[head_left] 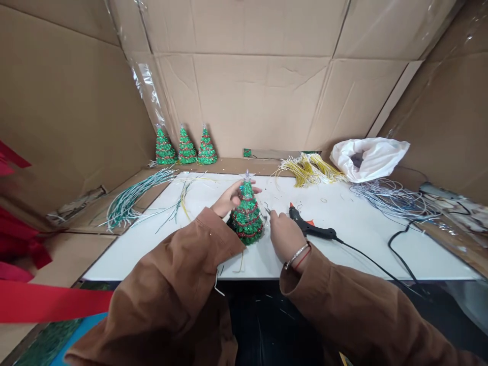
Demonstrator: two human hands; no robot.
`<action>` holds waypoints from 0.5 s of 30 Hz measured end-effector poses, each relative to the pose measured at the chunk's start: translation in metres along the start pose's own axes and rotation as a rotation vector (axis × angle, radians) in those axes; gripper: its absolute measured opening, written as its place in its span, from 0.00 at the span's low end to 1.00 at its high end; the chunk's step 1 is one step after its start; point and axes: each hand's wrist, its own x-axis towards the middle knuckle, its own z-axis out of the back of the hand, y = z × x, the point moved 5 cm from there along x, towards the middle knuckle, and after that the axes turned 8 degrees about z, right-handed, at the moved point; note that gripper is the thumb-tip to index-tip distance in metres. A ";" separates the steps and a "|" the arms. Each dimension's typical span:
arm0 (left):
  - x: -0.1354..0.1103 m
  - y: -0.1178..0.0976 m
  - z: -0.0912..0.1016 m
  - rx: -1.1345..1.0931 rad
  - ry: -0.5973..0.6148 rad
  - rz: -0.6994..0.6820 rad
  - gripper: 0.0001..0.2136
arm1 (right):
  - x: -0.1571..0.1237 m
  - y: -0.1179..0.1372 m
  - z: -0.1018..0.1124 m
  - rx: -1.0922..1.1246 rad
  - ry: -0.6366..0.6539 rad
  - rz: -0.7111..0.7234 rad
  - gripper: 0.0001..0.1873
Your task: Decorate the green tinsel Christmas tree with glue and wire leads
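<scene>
A small green tinsel Christmas tree (247, 216), with red garland and a clear star on top, stands upright near the front middle of the white board. My left hand (227, 199) is closed around its upper left side, with fingertips showing behind the tree. To the right of the tree, my right hand (285, 234) is closed in a pinch. A thin dark tip pokes out from its fingers toward the tree, too small to name. Just beyond that hand lies a black hot glue gun (314, 230), its orange nozzle pointing away from me.
Three similar trees (187, 146) stand at the back left. Green-and-white wires (139, 195) lie at left, yellow wires (305, 170) at the back, and white wires (385, 195) under a white plastic bag (392, 150). A black cord (373, 264) crosses the right front edge. Cardboard walls surround the board.
</scene>
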 end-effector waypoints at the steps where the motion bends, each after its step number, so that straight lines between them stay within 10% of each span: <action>1: 0.002 0.000 0.012 0.027 -0.059 0.021 0.43 | 0.000 0.002 -0.002 -0.005 -0.026 -0.014 0.20; 6: -0.026 -0.005 0.117 0.876 -0.933 0.357 0.21 | -0.003 0.009 -0.013 0.008 -0.135 -0.008 0.19; 8: -0.043 0.001 0.152 1.205 -1.087 0.600 0.13 | -0.005 0.011 -0.016 -0.007 -0.216 0.010 0.17; 15: -0.053 0.042 0.193 1.417 -0.897 0.849 0.15 | -0.008 0.009 -0.025 0.063 -0.382 0.043 0.12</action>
